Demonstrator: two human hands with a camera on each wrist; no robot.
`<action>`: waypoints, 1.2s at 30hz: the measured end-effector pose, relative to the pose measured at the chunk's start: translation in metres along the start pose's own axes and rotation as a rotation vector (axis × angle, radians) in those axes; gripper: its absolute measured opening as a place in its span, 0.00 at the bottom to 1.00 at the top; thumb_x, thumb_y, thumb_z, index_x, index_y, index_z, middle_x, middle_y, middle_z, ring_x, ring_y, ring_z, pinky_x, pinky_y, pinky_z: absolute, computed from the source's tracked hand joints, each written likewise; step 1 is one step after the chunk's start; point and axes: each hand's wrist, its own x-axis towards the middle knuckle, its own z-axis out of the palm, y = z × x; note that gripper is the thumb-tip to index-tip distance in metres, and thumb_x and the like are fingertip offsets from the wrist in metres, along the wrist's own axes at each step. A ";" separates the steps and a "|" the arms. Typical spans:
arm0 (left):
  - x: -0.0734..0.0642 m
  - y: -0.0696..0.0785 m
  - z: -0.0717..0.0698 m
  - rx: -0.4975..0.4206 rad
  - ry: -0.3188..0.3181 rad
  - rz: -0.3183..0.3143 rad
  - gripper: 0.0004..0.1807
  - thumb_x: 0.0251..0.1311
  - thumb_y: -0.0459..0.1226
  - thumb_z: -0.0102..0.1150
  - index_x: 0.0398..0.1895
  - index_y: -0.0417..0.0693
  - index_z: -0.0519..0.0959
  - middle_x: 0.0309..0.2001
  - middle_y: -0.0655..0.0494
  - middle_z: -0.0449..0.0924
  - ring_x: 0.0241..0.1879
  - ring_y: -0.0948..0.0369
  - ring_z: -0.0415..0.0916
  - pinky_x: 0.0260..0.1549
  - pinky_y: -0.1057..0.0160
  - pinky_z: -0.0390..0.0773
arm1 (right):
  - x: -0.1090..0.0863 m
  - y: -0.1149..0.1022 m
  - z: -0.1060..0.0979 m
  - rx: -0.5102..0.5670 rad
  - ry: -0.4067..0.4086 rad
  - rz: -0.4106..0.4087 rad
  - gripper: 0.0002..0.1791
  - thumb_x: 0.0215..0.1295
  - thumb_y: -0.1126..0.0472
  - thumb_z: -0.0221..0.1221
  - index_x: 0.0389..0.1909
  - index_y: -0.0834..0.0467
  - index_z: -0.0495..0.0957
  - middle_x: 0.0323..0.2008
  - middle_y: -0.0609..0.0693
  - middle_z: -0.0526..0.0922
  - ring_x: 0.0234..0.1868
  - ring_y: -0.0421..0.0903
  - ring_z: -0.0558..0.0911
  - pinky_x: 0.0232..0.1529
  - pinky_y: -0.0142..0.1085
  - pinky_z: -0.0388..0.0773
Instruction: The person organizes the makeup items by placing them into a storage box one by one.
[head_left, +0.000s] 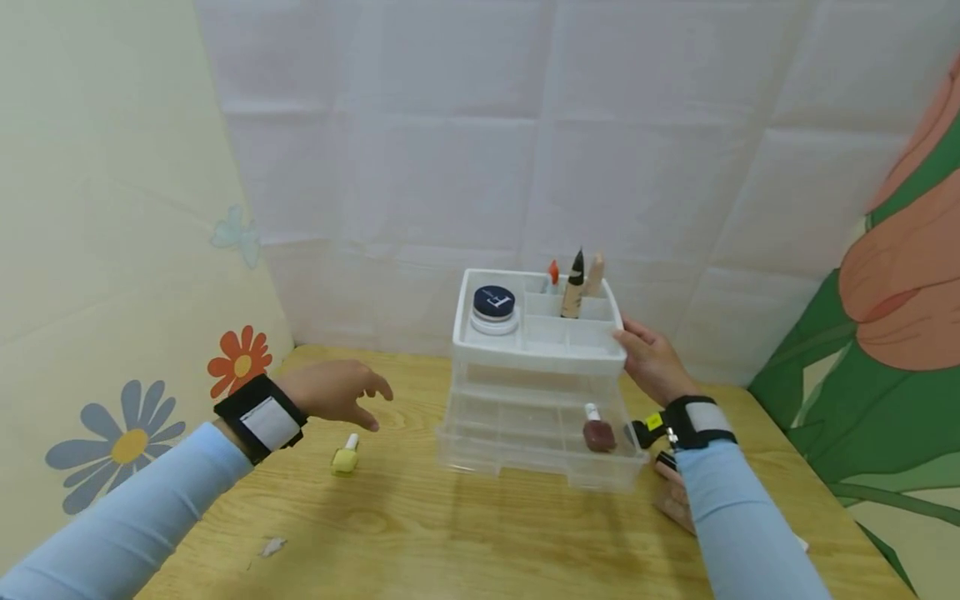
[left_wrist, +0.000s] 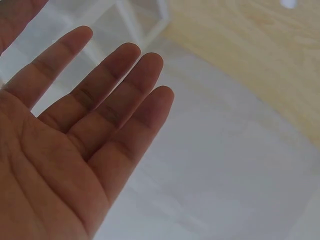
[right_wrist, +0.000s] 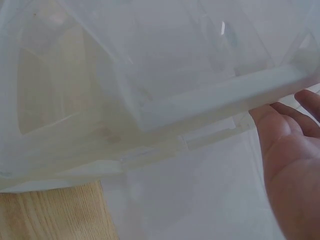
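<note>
A clear plastic drawer organizer (head_left: 540, 358) with a white compartment top stands on the table, its lower drawer (head_left: 525, 458) pulled out toward me. A dark red nail polish bottle (head_left: 598, 432) is in that drawer. At the upper right rim, my right hand (head_left: 654, 362) grips the organizer's edge; the right wrist view has the fingers (right_wrist: 282, 115) partly behind the rim. My left hand (head_left: 333, 392) hovers over the table left of the organizer, fingers (left_wrist: 115, 95) spread and holding nothing. Just below it is a yellow nail polish bottle (head_left: 345, 457) with a white cap.
On the organizer's top sit a dark-lidded round jar (head_left: 493, 310), a beige and black tube (head_left: 573, 287), a pale stick (head_left: 595, 275) and an orange-tipped item (head_left: 553, 273). Beige items (head_left: 675, 504) lie beneath the right forearm. A white scrap (head_left: 273, 547) is at the front left.
</note>
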 end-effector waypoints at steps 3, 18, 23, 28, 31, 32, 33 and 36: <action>-0.001 -0.007 0.015 0.000 -0.008 -0.031 0.22 0.52 0.44 0.72 0.50 0.47 0.82 0.44 0.55 0.82 0.43 0.55 0.79 0.42 0.56 0.80 | 0.000 0.001 -0.001 0.004 -0.001 -0.010 0.38 0.74 0.50 0.50 0.76 0.60 0.45 0.75 0.61 0.48 0.63 0.44 0.67 0.55 0.26 0.72; -0.008 -0.034 0.074 -0.050 -0.036 -0.099 0.20 0.49 0.37 0.74 0.46 0.39 0.83 0.43 0.48 0.83 0.42 0.52 0.80 0.41 0.53 0.80 | 0.001 0.004 -0.001 0.033 -0.010 -0.021 0.38 0.74 0.52 0.51 0.75 0.62 0.46 0.74 0.63 0.48 0.55 0.37 0.72 0.52 0.25 0.74; -0.008 -0.041 0.086 0.009 -0.024 -0.084 0.19 0.46 0.38 0.76 0.42 0.40 0.84 0.39 0.51 0.83 0.37 0.56 0.79 0.38 0.56 0.80 | 0.002 0.003 0.000 0.037 -0.008 -0.018 0.38 0.74 0.51 0.51 0.76 0.61 0.46 0.74 0.63 0.49 0.54 0.36 0.73 0.52 0.25 0.74; -0.009 -0.043 0.094 -0.012 -0.021 -0.110 0.19 0.43 0.37 0.77 0.40 0.41 0.84 0.37 0.52 0.83 0.35 0.56 0.79 0.37 0.56 0.81 | 0.002 0.003 0.000 0.025 -0.003 -0.007 0.38 0.74 0.51 0.51 0.76 0.60 0.46 0.74 0.62 0.49 0.57 0.39 0.71 0.53 0.25 0.73; -0.009 -0.043 0.098 -0.033 -0.027 -0.135 0.18 0.43 0.37 0.77 0.40 0.42 0.84 0.38 0.52 0.83 0.36 0.55 0.80 0.39 0.55 0.81 | 0.002 0.002 -0.001 -0.004 0.004 0.003 0.38 0.74 0.49 0.51 0.76 0.60 0.47 0.74 0.61 0.50 0.61 0.42 0.68 0.57 0.28 0.71; -0.008 -0.043 0.099 -0.038 -0.027 -0.143 0.18 0.43 0.36 0.77 0.40 0.42 0.84 0.38 0.52 0.83 0.37 0.55 0.80 0.39 0.55 0.80 | 0.001 0.003 -0.001 -0.018 0.006 0.005 0.38 0.74 0.49 0.50 0.76 0.59 0.47 0.74 0.61 0.50 0.62 0.43 0.68 0.58 0.28 0.71; -0.008 -0.044 0.101 -0.041 -0.026 -0.149 0.18 0.43 0.36 0.77 0.39 0.42 0.84 0.38 0.52 0.83 0.37 0.55 0.80 0.39 0.54 0.80 | 0.001 0.002 -0.001 -0.024 0.007 0.007 0.38 0.74 0.48 0.50 0.76 0.59 0.47 0.74 0.60 0.50 0.62 0.43 0.67 0.59 0.29 0.70; -0.006 -0.046 0.105 -0.039 -0.021 -0.149 0.18 0.42 0.36 0.77 0.39 0.42 0.84 0.37 0.51 0.83 0.37 0.54 0.79 0.39 0.53 0.80 | 0.000 0.003 -0.001 -0.016 0.004 0.005 0.38 0.74 0.49 0.51 0.76 0.59 0.47 0.75 0.60 0.50 0.63 0.44 0.66 0.59 0.29 0.70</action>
